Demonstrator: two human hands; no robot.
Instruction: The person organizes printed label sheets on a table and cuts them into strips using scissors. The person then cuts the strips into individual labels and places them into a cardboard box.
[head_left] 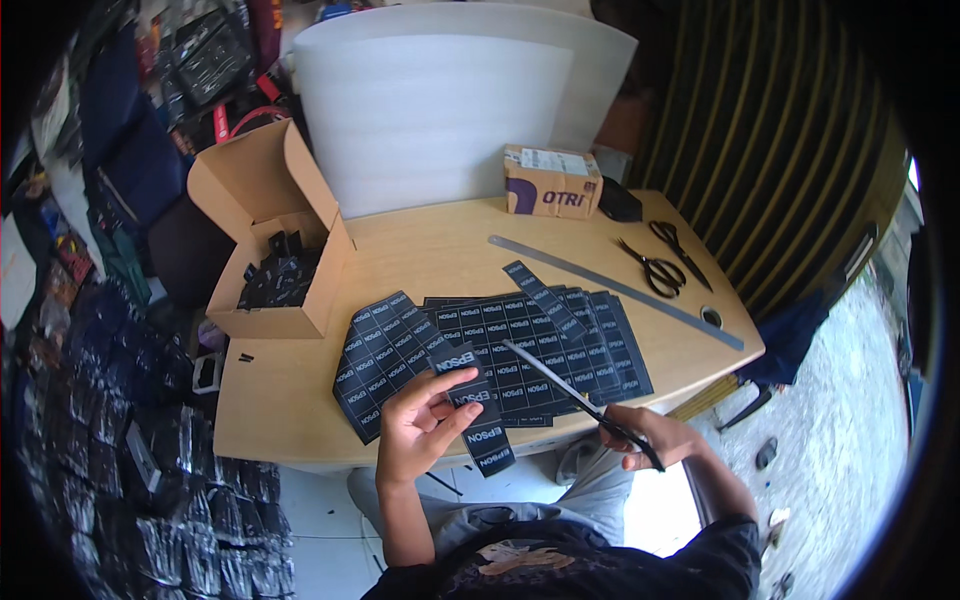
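A wooden table (300, 385) stands amid dark packed goods, with white foam sheets (440, 110) leaning at its back. Black label sheets (520, 345) lie fanned just beyond both hands. The left hand (415, 430) pinches a label strip (475, 405) between thumb and fingers. The right hand (650, 435), just right of the strip, is closed around scissors (575, 390), whose blades point toward the strip's top.

An open cardboard box (268, 262) sits at the table's (300, 400) left; a metal ruler (615, 291), spare scissors (655, 265) and small parcel (552, 181) lie farther back.
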